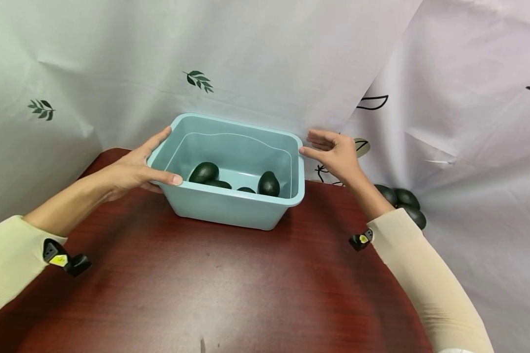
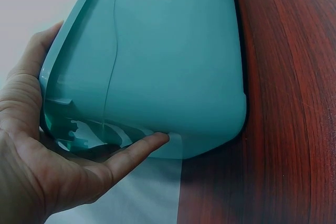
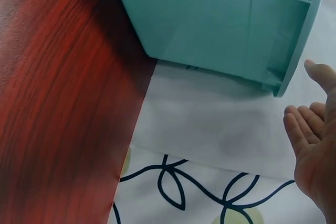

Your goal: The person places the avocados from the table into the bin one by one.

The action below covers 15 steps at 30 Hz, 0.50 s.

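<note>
Left of centre, I see the left hand (image 1: 132, 171) gripping the bin (image 1: 225, 208) — right hand (image 1: 334, 151) unclenched beside it; one-sided lifting could roll the avocados (image 1: 268, 184).

A pale blue tub (image 1: 223, 208) is framing dark green avocados (image 1: 269, 184).
Beneath the tub, the table (image 1: 229, 279) is showing reddish-brown with darker streaky grain; behind the tub, the white cloth (image 1: 291, 63) is bearing green leaf sprigs (image 1: 198, 81), and to the tub's right, dark leaf outlines (image 3: 167, 168) with pale yellow-green spots (image 1: 363, 148). More dark green avocados (image 1: 413, 216) are showing right of the tub, while cream sleeves (image 1: 424, 274) on both sides are carrying black devices (image 1: 77, 264) with yellow patches.
</note>
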Tool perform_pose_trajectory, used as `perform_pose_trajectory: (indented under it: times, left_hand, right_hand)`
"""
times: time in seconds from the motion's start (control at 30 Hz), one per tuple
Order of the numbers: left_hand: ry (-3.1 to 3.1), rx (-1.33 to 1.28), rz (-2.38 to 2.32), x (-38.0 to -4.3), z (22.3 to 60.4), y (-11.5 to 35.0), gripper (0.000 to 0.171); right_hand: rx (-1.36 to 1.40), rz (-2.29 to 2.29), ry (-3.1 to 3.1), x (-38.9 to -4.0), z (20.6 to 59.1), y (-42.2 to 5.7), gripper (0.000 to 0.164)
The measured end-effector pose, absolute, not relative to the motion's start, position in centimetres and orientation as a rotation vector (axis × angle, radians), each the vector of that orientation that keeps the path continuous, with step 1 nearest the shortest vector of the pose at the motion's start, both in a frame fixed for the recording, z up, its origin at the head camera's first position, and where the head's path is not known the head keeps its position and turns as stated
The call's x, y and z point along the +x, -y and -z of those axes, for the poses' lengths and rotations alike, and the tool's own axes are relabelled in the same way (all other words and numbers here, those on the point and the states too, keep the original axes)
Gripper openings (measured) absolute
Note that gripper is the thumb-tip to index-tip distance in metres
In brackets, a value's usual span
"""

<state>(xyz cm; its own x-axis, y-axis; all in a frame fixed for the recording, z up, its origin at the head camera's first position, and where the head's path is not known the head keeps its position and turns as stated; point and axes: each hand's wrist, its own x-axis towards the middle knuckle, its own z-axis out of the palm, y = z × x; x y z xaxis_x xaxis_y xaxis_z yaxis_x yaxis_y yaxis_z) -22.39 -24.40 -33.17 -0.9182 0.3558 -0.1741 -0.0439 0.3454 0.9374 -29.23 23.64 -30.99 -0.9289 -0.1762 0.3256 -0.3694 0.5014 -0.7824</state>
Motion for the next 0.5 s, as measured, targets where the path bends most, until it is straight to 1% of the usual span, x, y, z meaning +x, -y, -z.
perform_pose_trajectory:
  times: [0.27, 0.5]
  left_hand:
    - [-2.267, 0.277, -1.594, -22.4, 33.3, 24.4, 0.129]
    - [-2.271, 0.275, -1.592, -22.5, 33.2, 24.5, 0.129]
  right_hand:
    - [0.43, -1.396, 2.586, -28.6, 31.7, -24.6, 0.061]
    - [0.429, -1.395, 2.555, -28.2, 32.0, -25.4, 0.058]
